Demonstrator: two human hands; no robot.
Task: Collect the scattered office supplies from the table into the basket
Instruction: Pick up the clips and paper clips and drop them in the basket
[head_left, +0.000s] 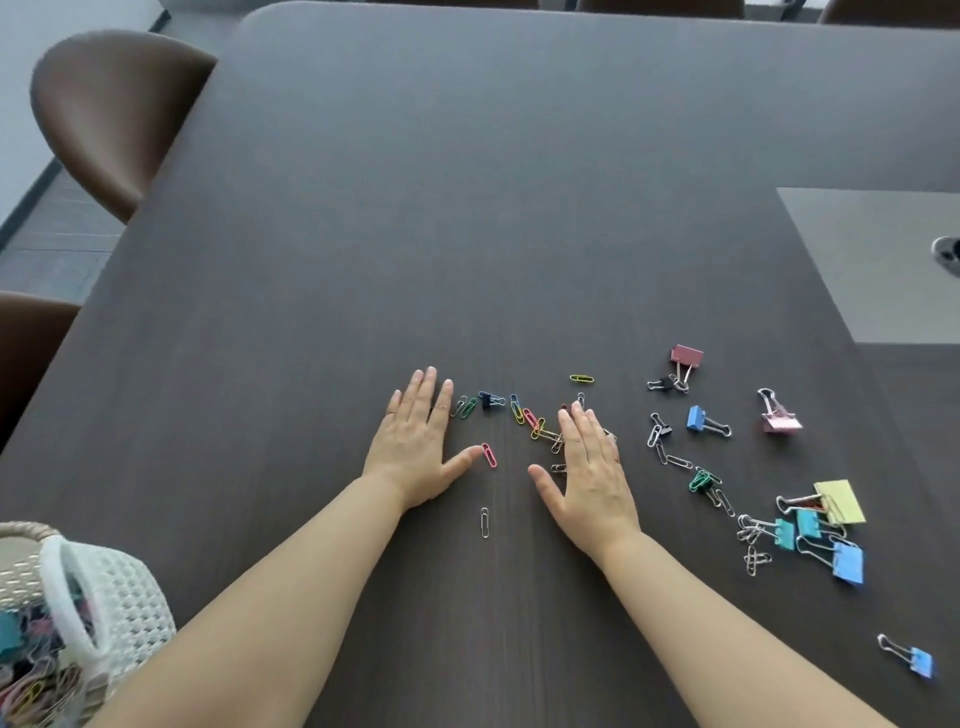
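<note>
the loose paper clips (530, 423) lie in a coloured string on the worktop (467, 208) between the two hands, with a pink paper clip (489, 455) just off the left thumb and a silver paper clip (484, 522) nearer the person. the left hand (415, 441) lies flat, palm down, fingers (428, 395) straight and together, gripping nothing; the right hand (589, 467) lies flat likewise, open and empty, its fingers over the right end of the string. judgement: the step in hand is a two-handed sweep to bunch the clips. to do it well, keep both hand edges low on the surface, close them evenly so no clip slips beneath, take in the two strays, then scoop the heap. flat wire resists pinching on a smooth top, so sliding is the sounder course. the binder clips (810, 525) lie scattered well to the right, one blue binder clip (917, 661) alone near the frame corner, these not yet collected. the basket (130, 597) sits at lower left, already holding clips. not verifiable: any clips under the right palm are hidden; the basket is cut by the frame edge, so its fill cannot be judged; the round fitting (948, 257) at far right is cut off and unidentified.
</note>
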